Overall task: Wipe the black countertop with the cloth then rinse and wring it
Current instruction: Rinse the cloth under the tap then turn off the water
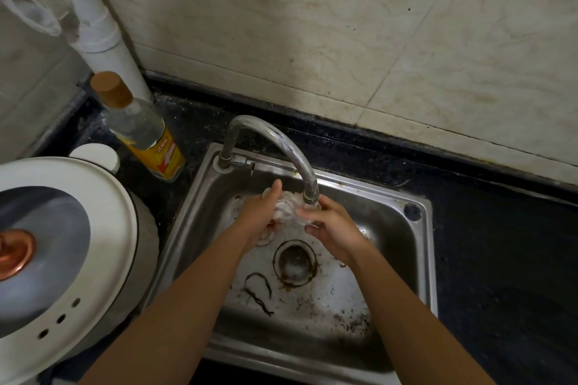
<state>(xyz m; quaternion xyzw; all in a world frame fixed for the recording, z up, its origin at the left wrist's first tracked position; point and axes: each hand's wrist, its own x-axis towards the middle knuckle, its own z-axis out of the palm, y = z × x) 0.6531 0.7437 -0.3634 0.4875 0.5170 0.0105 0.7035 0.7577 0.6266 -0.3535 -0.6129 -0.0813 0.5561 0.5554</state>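
A pale, wet cloth (287,208) is bunched between both hands over the steel sink (420,247), right under the spout of the curved metal faucet (294,153). My left hand (261,216) grips the cloth's left end, thumb pointing up. Fingers of my right hand (331,228) pinch the cloth's right end below the spout. The black countertop (506,247) runs around the sink and looks dark and damp on the right.
The sink floor is stained, with a drain (294,262) and dark debris strands. A clear bottle with a yellow label (140,128) stands left of the faucet. A white appliance with a copper knob (62,247) fills the left. A white pipe (93,22) rises behind it.
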